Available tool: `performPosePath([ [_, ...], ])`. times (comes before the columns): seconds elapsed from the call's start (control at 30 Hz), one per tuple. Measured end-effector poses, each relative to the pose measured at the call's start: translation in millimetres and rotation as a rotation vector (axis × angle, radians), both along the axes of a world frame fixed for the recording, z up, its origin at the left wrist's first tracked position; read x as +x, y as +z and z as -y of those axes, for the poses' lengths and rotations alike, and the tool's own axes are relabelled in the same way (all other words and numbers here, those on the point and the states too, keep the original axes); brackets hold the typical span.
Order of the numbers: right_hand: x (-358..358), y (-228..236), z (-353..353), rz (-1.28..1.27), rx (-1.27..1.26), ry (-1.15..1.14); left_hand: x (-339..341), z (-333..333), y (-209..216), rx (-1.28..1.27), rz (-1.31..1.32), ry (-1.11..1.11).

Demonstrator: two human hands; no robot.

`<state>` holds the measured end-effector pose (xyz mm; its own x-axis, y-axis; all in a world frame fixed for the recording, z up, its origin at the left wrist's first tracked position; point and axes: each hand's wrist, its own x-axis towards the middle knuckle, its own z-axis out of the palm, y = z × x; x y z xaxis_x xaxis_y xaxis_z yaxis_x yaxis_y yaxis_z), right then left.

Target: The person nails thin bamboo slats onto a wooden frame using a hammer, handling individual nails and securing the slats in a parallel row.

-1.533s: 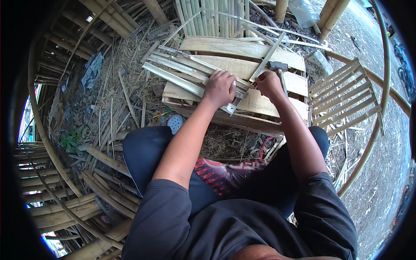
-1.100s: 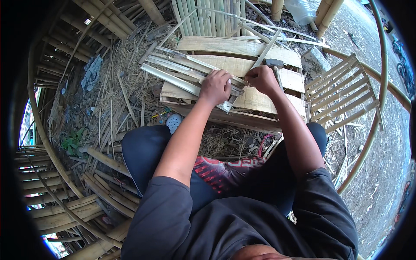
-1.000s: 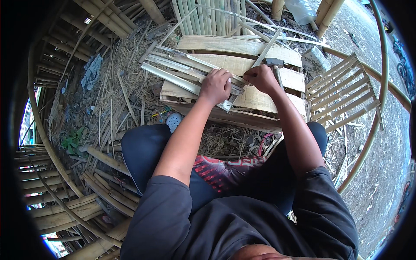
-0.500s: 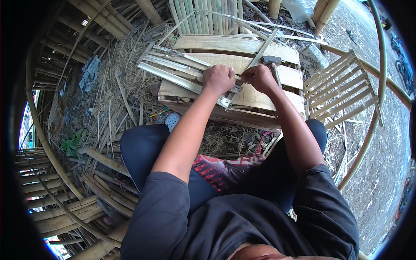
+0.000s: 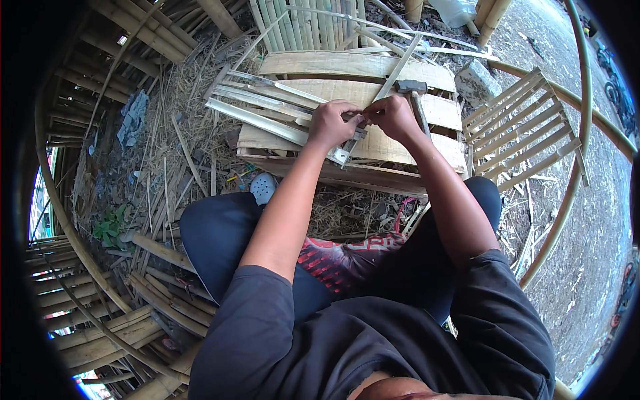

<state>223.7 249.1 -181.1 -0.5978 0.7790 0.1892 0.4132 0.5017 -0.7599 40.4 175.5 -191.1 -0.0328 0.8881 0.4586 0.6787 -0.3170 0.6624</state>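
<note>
A slatted wooden crate (image 5: 393,143) stands before me, used as a low bench. Across its left part lie several split bamboo strips (image 5: 257,125), crossed near their right end by another strip. Over that crossing, my left hand (image 5: 331,125) is closed, its thumb and fingers pinched. Right beside it, my right hand (image 5: 393,116) also pinches, with fingertips nearly touching the left's. Whatever sits between the fingers is too small to make out. A hammer (image 5: 417,107) with a dark head and wooden handle lies just past my right hand. Another loose strip (image 5: 400,67) slants across the crate behind it.
A finished-looking bamboo rack (image 5: 527,133) leans to the right of the crate. Near it are a concrete block (image 5: 477,81) and a long bent pole (image 5: 579,167). Bamboo poles (image 5: 167,313) are piled at left. A perforated clog (image 5: 263,188) shows by my left knee.
My hands have drawn closer together, fingertips now meeting over the strips. The whole view has shifted slightly, and more of the hammer's handle shows.
</note>
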Motion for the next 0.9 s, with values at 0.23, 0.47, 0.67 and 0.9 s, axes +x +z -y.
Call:
performPosePath([
  [0.23, 0.1, 8.5, 6.8, 0.003, 0.015, -0.086, -1.8, 0.2, -4.4, 0.137, -0.038, 0.057],
  [0.47, -0.1, 11.6, 12.5, -0.083, -0.763, -0.216, -1.0, -2.2, -7.7, 0.209, -0.107, 0.068],
  [0.67, -0.6, 11.4, 7.6, -0.129, -0.739, -0.258, -5.4, -4.0, -8.7, -0.019, 0.19, 0.07],
  [0.9, -2.1, 12.0, 9.8, 0.009, -0.725, -0.289, 3.8, -5.4, -1.3, -0.144, 0.076, 0.143],
])
